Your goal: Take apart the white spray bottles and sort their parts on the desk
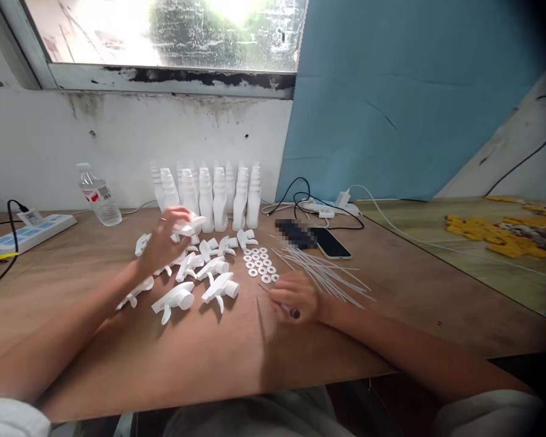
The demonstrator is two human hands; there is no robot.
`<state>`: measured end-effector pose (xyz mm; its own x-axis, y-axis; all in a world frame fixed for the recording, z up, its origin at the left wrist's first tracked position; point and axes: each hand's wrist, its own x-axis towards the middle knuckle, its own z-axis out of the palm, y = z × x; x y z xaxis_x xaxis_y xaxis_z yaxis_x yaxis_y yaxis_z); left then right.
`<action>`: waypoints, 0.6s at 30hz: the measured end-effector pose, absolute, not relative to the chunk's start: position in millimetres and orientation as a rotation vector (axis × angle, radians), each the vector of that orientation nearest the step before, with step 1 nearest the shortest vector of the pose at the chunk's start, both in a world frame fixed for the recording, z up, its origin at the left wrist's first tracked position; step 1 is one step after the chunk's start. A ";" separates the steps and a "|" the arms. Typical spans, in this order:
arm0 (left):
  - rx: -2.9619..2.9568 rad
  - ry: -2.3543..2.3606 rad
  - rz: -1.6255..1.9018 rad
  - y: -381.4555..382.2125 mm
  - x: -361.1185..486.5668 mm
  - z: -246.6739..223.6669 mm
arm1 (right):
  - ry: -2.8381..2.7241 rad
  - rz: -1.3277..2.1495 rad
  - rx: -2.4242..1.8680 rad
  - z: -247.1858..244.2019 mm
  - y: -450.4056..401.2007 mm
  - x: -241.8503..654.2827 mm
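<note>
While the left hand (164, 240) was raised over the left part of the brown, smooth-looking worktop (200, 370), its grip was grasping a white plastic spray head (192, 225) between thumb and fingers. The right hand (295, 295), near the middle, had its grip curled around a slim tool (294, 313) with a dark, rounded end and a thin tip pointing left.

Below and beside the left hand lay a loose cluster of trigger tops (221, 290), glossy white, with curved levers and round collars; the collar nearest the middle looked ribbed. To their right, flat white rings (266, 278) lay in rough rows just beyond the right hand, and farther right a fan of thin, straight white tubes (327, 270) spread across the surface. On the far side, white bottles (219, 200) with stepped necks and waisted bodies stood upright in close rows before the stained, chipped wall (131, 133).

Far right of the rings lay a black-screened phone (331, 243) with a pale edge, next to a dark item (295, 233) blurred into blocks. At the far left stood a clear, ridged water bottle (100, 197); its label carried a red mark and a dark patch, the lettering too small to read. A white power strip (40, 233) with bluish patches lay at the left, its writing illegible.
</note>
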<state>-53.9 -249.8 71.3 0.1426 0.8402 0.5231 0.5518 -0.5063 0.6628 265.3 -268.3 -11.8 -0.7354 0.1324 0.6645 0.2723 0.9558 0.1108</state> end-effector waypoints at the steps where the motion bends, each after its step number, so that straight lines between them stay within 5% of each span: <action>1: 2.139 1.439 1.326 -238.2 -75.0 72.2 | -2.432 -0.339 -0.180 -13.6 -270.3 263.2; 6: 2.080 1.900 1.352 -222.0 -173.5 58.9 | -2.507 -0.548 0.187 -15.2 -281.1 251.3; 18: 1.776 1.898 0.972 -225.9 -222.9 29.6 | -2.800 -0.232 -0.180 -6.1 -278.3 245.9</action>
